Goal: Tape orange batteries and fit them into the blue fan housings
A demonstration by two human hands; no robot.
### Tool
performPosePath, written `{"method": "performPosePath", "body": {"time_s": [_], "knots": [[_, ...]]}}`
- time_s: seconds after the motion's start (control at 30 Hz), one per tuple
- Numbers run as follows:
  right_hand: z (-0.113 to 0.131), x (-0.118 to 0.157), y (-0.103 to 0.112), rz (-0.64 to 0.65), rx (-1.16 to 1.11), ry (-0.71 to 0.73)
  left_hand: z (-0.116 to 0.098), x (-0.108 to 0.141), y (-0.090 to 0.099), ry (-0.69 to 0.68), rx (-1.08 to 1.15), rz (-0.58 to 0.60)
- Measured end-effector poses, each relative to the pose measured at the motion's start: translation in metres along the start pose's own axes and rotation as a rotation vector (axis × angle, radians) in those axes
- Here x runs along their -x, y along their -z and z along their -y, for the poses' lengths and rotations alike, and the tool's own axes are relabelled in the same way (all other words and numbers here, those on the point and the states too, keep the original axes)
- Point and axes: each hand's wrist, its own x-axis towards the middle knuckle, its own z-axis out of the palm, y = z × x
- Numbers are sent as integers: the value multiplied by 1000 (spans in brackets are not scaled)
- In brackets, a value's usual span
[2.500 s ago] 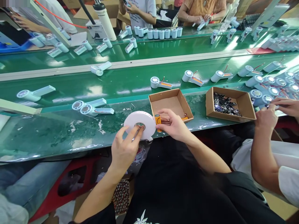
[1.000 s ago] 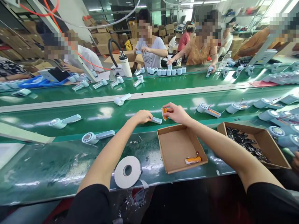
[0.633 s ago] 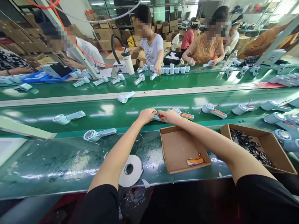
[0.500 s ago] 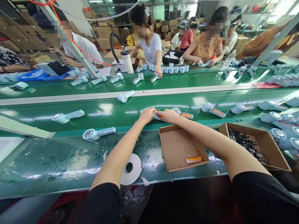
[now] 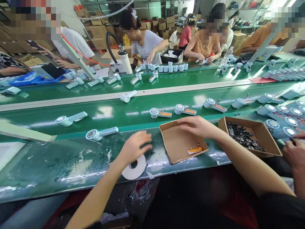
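My left hand [image 5: 136, 146], fingers apart and empty, hovers just above a roll of white tape [image 5: 139, 170] at the bench edge. Over the far part of a shallow cardboard box [image 5: 175, 141] is my right hand [image 5: 199, 126], slightly blurred, its fingers stretched out with nothing in them. One orange battery [image 5: 194, 150] with a short wire lies in that box. Beyond the hands, a light-blue handheld fan housing [image 5: 154, 113] lies on the green belt, an orange battery showing in its open handle. A similar fan housing [image 5: 179, 109] lies to its right.
A cardboard box of small black parts [image 5: 245, 135] stands to the right, near fan housings piled at the bench end. Another person's hand [image 5: 294, 152] is at the far right. Two closed-handle fans [image 5: 94, 135] lie left. Co-workers sit across the belt [image 5: 107, 111].
Both my hands have let go of the fan housing and drawn back, left toward the tape roll, right over the box. Another person's hand has appeared at right. The view has shifted slightly.
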Motion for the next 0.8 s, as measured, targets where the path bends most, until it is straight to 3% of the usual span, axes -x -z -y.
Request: {"method": "performPosePath", "body": {"time_s": [0.1,0.13,0.2,0.3,0.37,0.43,0.57,0.7,0.77,0.8], "knots": [[-5,117,-1,9,-283,-177,-17,116,5,72,-219,85],[-9,145,-5,37,-368,-235,-24,141,5,109,-270,102],[-14,173,-19,5,-497,-287,-37,167,5,149,-328,86],[12,156,-54,60,-645,-195,-61,153,11,156,-338,-104],[48,125,-86,194,-712,-134,-77,129,17,123,-319,-275],[83,97,-122,236,-779,-119,-88,107,24,69,-284,-400],[117,80,-175,485,-796,-43,-83,92,34,75,-344,-548],[111,95,-189,588,-410,162,-62,101,34,149,-379,-640],[102,95,-180,638,-168,175,-58,108,29,198,-310,-643],[97,93,-171,722,-121,184,-58,112,26,230,-249,-644]]}}
